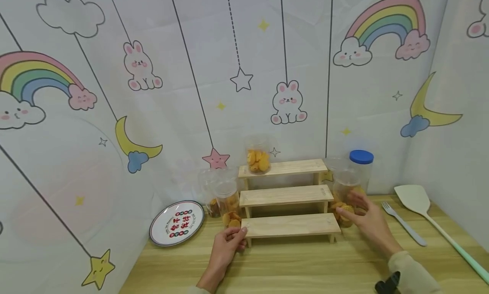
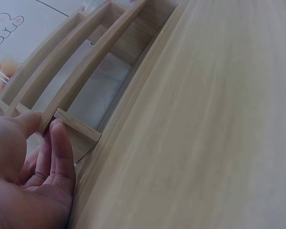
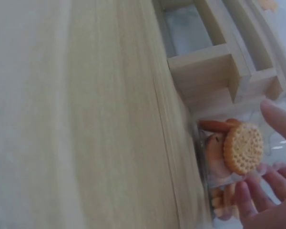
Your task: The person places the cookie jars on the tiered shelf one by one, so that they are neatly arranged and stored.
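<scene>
A three-step wooden rack (image 1: pixel 290 225) stands on the table. At the left end of its lowest step, my left hand (image 1: pixel 228 242) pinches the board between thumb and fingers; the left wrist view shows the thumb on top and the fingers (image 2: pixel 62 148) below. Right of the rack, my right hand (image 1: pixel 368 217) holds a clear jar of biscuits (image 1: pixel 347 186), thumb on the near side and fingers round the right side. A round biscuit (image 3: pixel 244 148) shows through its wall. On the top step sits another clear jar (image 1: pixel 258 156) with yellow snacks.
More clear jars (image 1: pixel 227 192) with biscuits stand left of the rack, beside a white plate (image 1: pixel 195 219) with red writing leaning on the wall. A blue-lidded jar (image 1: pixel 361 157) is behind my right hand. A fork (image 1: pixel 405 224) and a spatula (image 1: pixel 439 226) lie at the right.
</scene>
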{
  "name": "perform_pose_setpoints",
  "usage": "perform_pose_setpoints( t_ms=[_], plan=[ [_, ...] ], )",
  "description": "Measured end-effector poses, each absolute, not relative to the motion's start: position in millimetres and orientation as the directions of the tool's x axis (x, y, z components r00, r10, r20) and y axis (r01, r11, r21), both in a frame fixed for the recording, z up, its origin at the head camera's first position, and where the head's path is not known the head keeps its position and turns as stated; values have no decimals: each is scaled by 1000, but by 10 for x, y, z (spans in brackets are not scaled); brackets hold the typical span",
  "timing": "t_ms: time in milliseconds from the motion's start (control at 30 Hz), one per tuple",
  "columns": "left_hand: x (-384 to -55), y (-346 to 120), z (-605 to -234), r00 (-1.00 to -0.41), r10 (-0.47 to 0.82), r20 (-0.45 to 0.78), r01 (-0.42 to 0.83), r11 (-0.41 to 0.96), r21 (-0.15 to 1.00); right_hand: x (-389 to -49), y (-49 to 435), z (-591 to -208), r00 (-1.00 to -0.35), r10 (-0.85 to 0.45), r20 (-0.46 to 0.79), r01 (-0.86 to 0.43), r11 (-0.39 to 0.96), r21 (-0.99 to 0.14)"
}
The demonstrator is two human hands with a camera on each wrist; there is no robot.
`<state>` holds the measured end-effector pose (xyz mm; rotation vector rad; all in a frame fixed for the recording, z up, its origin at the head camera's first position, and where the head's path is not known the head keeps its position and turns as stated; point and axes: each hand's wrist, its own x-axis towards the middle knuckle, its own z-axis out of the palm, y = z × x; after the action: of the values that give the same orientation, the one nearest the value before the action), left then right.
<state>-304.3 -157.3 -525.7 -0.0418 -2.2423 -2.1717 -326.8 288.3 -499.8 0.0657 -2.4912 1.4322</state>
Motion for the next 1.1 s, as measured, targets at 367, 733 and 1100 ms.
perform_pose_setpoints(
  t_ms=[367, 733, 1100],
  plan=[
    [-3070, -1566, -5244, -1000, -6, 25, 25, 44, 999, -3131, 2875, -4814, -931, 125, 344, -221, 559, -799],
    [-3060, -1576, -5286, -1000, -8, 25, 25, 40, 999, -3052, 2856, -4601, -914, 131, 384, -262, 531, -806],
    [-3066, -1579, -5291, -1000, -5, 19, 19, 41, 999, -3022, 2802, -4405, -875, 157, 459, -323, 518, -792]
  ],
)
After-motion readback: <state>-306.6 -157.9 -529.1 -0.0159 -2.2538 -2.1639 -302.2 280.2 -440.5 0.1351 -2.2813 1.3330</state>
